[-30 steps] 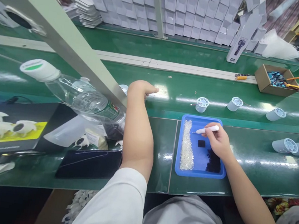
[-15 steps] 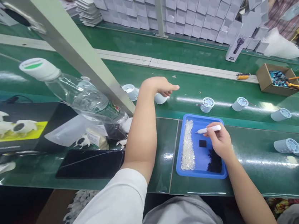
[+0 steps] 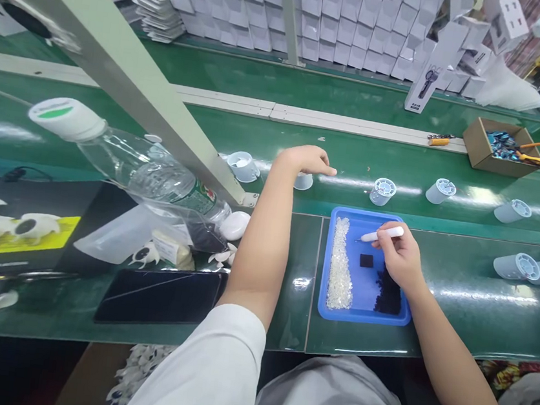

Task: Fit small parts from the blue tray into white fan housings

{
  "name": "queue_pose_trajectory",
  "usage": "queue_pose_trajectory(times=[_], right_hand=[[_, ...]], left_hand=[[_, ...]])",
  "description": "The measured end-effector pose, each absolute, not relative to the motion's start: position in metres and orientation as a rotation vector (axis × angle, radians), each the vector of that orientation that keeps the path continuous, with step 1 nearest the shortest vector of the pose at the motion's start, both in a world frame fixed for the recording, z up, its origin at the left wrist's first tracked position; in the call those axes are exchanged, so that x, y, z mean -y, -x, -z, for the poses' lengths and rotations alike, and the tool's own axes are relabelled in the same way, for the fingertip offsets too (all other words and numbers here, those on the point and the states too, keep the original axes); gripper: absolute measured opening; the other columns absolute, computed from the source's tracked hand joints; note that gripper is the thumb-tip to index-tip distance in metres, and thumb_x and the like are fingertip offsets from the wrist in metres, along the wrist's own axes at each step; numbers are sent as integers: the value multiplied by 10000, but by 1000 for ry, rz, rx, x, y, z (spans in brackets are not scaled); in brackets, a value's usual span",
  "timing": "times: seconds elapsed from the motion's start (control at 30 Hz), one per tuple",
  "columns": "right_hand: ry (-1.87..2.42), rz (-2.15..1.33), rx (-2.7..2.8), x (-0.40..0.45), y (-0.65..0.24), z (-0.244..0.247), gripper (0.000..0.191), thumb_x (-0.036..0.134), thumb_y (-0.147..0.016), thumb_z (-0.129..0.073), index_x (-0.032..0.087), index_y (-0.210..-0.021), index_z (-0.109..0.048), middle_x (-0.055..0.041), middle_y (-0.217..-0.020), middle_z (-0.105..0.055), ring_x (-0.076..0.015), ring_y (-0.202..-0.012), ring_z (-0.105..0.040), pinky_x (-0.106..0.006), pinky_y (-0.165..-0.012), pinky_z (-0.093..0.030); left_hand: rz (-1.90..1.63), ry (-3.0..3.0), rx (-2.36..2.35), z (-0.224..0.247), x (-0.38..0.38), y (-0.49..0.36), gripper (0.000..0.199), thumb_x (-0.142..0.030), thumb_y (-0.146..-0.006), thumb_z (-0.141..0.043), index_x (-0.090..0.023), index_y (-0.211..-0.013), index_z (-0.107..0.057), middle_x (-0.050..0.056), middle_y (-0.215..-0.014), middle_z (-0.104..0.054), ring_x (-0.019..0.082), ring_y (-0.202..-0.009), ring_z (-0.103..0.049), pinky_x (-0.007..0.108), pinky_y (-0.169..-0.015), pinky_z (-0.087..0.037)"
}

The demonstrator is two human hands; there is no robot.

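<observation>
Right of centre in the frame, the right hand (image 3: 401, 256) stays over the blue tray (image 3: 361, 289), its fingers closed around a white pen-like tool (image 3: 395, 232). The thin tip points towards the clear beads (image 3: 340, 272) along the tray's left side; a dark square (image 3: 366, 260) and black grains (image 3: 388, 296) lie there as one second ago. Farther, near the centre, the left hand (image 3: 310, 160) has moved rightward. It partly covers a pale cylinder (image 3: 304, 182), so I cannot tell whether its fingers grip it. Another cylinder (image 3: 243, 167) now shows more fully beside the slanted post (image 3: 133, 76). Beyond the tray, the spoked cylinder (image 3: 383, 192) has shifted rightward. At the upper right, a white box (image 3: 505, 24) has newly appeared.
</observation>
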State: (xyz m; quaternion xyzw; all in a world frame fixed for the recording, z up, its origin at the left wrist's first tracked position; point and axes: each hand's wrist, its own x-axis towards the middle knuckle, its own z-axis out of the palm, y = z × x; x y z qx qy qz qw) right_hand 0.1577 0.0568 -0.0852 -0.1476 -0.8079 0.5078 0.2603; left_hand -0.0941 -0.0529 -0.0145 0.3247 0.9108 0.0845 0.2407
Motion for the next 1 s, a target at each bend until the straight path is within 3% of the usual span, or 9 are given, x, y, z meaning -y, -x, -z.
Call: queue_pose_trajectory(times=[0.2, 0.37, 0.6, 0.8, 1.0], right_hand=[[274, -1078, 2261, -58, -160, 82, 145, 286, -870, -583, 232, -755, -514, 5, -666, -608, -133, -575, -555, -286, -569, -461], [209, -1193, 2246, -59, -160, 88, 71, 263, -886, -565, 232, -826, -542, -11, -765, -621, -142, -613, -602, -300, -583, -488], [216, -1265, 2232, -60, -157, 93, 74, 270, -899, -553, 235, -835, -537, -8, -773, -610, -146, -613, -612, -302, -572, -492], [169, -1008, 2346, -62, -156, 85, 130, 254, -886, -578, 232, -780, -505, 12, -694, -572, -130, -579, -525, -283, -561, -435], [310, -964, 2133, -78, -153, 93, 177, 388, -955, -498, 230, -877, -519, 15, -716, -552, -129, -585, -512, -295, -601, -437]], left_hand=[[54, -843, -2402, 18, 50, 95, 615, -504, -794, -602, -222, -1340, -591, 88, -1419, -579, 295, -1151, -626, 311, -896, -509], [131, -851, -2443, 20, 47, 90, 544, -369, -797, -613, -219, -1320, -622, 82, -1349, -639, 267, -1075, -670, 279, -879, -522], [34, -854, -2453, 19, 46, 89, 516, -350, -794, -627, -215, -1292, -637, 93, -1294, -670, 265, -1001, -694, 289, -825, -533], [-47, -854, -2472, 24, 41, 88, 554, -356, -761, -670, -202, -1291, -622, 118, -1281, -669, 272, -956, -703, 297, -775, -531], [-251, -830, -2531, 28, 40, 89, 559, -288, -682, -709, -203, -1229, -631, 110, -1269, -653, 249, -861, -696, 297, -678, -518]])
